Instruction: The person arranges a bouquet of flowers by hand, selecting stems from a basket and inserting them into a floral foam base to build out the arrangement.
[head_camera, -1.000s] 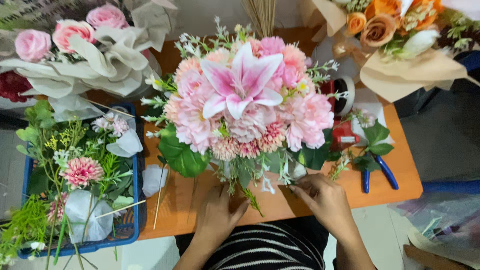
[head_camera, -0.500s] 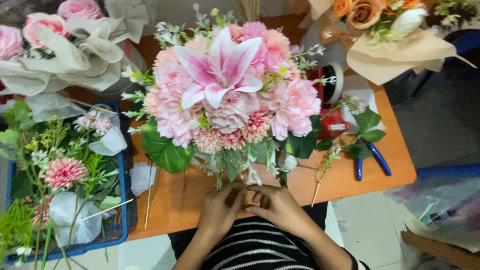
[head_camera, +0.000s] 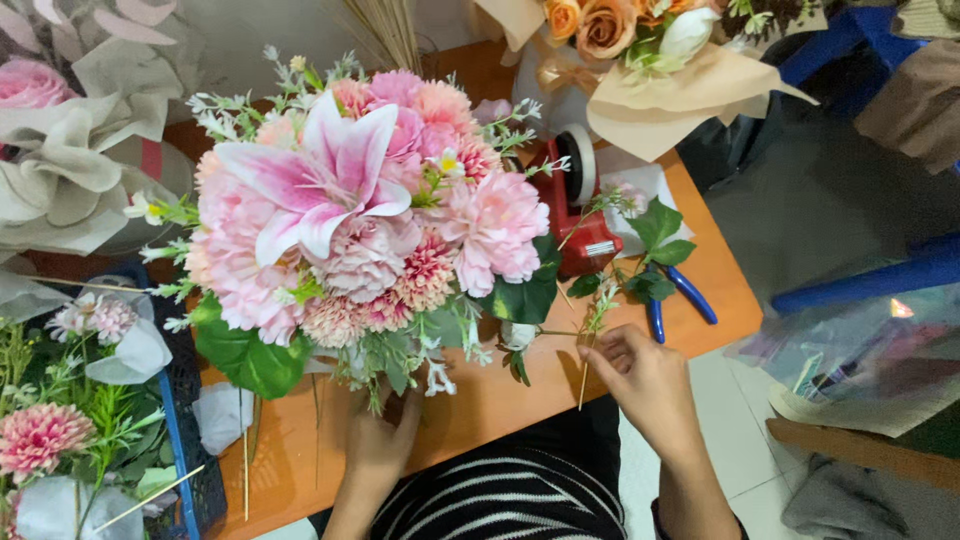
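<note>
The left hand (head_camera: 378, 440) is clamped on the stems under the pink bouquet (head_camera: 350, 225), heads facing up, while the right hand (head_camera: 640, 375), pinching a thin upright sprig (head_camera: 600, 310), sits just right of it over the tabletop (head_camera: 500, 400)

You work at an orange wooden bench (head_camera: 700, 270) under soft, even light. To the right of the bench lies a pale tiled floor (head_camera: 730, 400) with a blue frame (head_camera: 870, 280) standing on it. Beyond the bench's far edge rises a pale wall (head_camera: 260, 30). A blue crate (head_camera: 185, 450) sits at the bench's left end.
</note>
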